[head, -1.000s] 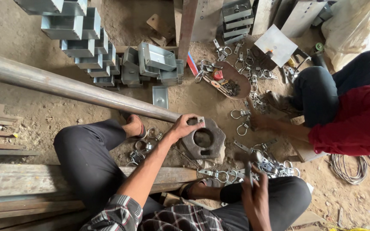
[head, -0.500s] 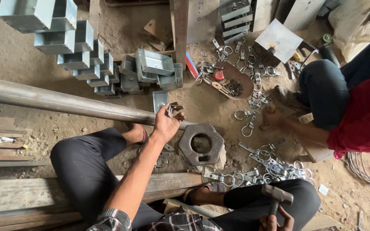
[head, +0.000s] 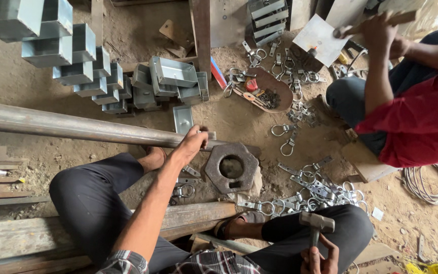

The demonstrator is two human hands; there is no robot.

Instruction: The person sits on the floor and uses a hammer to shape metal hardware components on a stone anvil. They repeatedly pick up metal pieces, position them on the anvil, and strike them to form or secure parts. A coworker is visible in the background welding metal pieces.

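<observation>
**Head cam: hammer up, fingers near the block**

Head view: left hand (head: 192, 144) is pinching a small metal piece, hard to make out, at the 10 o'clock edge of the one hexagonal steel block (head: 230, 168). Right hand (head: 319, 256) is clamped on one hammer (head: 316, 222) at 5 o'clock. A mistimed swing could catch those fingers. One long pipe (head: 77, 128) runs off toward 9 o'clock; ring clamps (head: 316, 189) at 3 o'clock are too tangled to count.

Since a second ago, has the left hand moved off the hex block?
Yes. The left hand lay on the hex block before; now it sits up-left of it, at the end of the long pipe. The block stayed put.
</observation>
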